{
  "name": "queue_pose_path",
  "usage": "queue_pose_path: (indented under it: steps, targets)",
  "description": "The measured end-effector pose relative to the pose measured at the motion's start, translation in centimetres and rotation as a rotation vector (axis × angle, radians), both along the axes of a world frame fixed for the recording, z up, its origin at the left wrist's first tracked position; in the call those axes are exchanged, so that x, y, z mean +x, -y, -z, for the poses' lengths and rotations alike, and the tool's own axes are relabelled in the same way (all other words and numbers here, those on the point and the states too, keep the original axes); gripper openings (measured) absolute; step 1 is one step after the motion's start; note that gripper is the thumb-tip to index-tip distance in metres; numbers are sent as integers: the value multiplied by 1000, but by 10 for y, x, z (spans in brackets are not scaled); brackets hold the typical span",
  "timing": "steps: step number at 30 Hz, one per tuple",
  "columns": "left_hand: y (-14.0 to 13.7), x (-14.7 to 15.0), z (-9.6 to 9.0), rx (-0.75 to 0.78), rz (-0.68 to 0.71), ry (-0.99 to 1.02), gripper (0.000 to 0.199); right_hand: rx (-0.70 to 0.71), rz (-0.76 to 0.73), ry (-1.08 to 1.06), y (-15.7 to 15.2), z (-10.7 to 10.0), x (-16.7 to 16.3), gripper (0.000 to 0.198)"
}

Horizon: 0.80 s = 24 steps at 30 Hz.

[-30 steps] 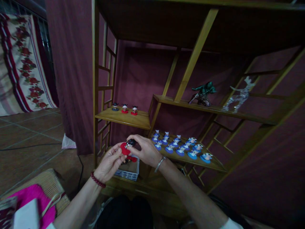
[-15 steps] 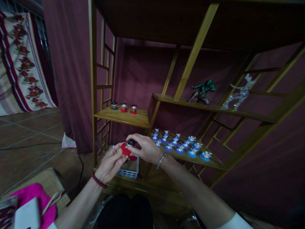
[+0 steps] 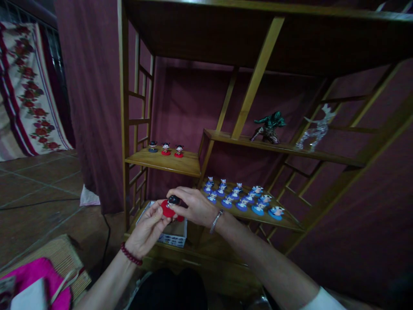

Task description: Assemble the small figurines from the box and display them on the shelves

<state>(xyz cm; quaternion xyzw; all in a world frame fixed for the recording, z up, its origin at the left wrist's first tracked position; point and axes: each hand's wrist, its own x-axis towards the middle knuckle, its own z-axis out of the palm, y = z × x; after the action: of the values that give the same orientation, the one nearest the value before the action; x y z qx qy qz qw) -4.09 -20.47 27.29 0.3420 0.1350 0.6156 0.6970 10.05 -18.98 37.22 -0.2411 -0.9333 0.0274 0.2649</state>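
Both hands are on one small figurine [image 3: 168,208] with a black-haired head and a round red base. My left hand [image 3: 149,223] pinches the rim of the red base between thumb and fingers. My right hand [image 3: 195,206] grips the black head from the other side. Below the hands is a shallow patterned box [image 3: 172,240]; something red shows inside it, partly hidden by my fingers. Three similar figurines [image 3: 165,149] stand in a row on the small upper-left shelf [image 3: 164,164], one on a dark base and two on red ones.
Several figurines on blue and purple bases [image 3: 242,204] fill the lower right shelf. Above them stand a green-caped figure [image 3: 269,127] and a clear deer figurine [image 3: 314,131]. A wooden post [image 3: 258,77] divides the cabinet. A woven mat [image 3: 61,249] with pink cloth lies at lower left.
My view has shifted slightly, so the shelves sit a little differently in the picture. Both hands keep hold of the same figurine, with almost no change in grip.
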Motion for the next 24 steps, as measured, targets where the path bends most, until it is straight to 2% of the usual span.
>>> queue_pose_path:
  steps: [5, 16, 24]
  targets:
    - [3, 0, -1, 15, 25, -9, 20, 24, -18, 45, 1, -4, 1, 14]
    - [5, 4, -8, 82, -77, -75, 22, -46, 52, -46, 3, 1, -1, 13]
    - [8, 6, -6, 65, -115, -84, 24, -88, 79, -60, 1, 5, 0, 13]
